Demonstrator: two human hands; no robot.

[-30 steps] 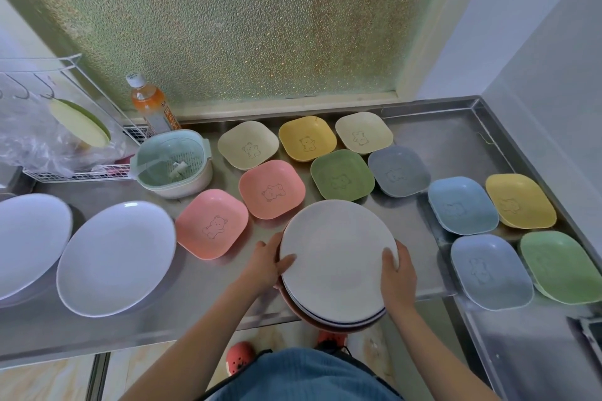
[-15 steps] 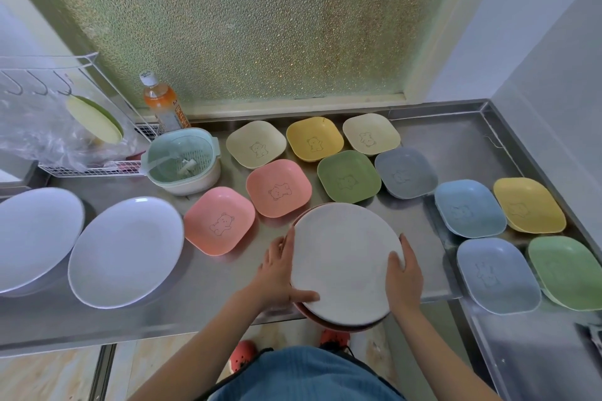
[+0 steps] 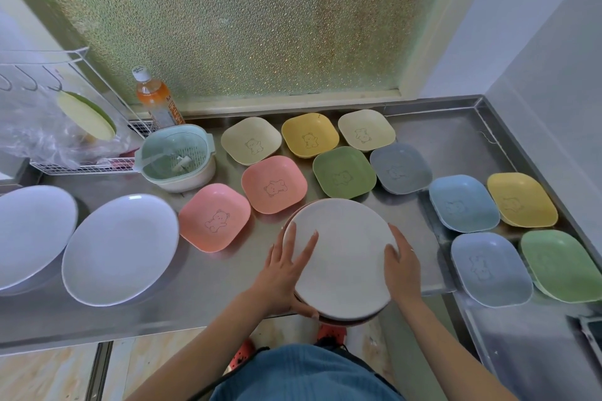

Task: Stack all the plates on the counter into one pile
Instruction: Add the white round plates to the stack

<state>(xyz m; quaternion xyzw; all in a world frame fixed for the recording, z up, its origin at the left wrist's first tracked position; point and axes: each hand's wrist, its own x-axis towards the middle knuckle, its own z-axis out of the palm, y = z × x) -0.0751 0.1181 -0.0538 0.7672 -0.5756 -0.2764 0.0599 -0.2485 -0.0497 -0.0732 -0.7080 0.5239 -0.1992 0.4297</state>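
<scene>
A pile of round plates, whitish on top with a brown one at the bottom, sits at the front edge of the steel counter and overhangs it. My left hand holds its left side, fingers flat on the top plate and thumb under the near rim. My right hand grips the right rim. Two large white plates lie to the left. Several small square bear plates lie around: pink, green, blue, yellow.
A mint colander bowl and an orange drink bottle stand at the back left, beside a wire rack with a plastic bag. The counter has a raised rim at the back and right. A lower steel surface lies at front right.
The pile has moved a little away from me, farther over the counter. My left fingers have slid up onto the top plate, and my right hand stays on the right rim.
</scene>
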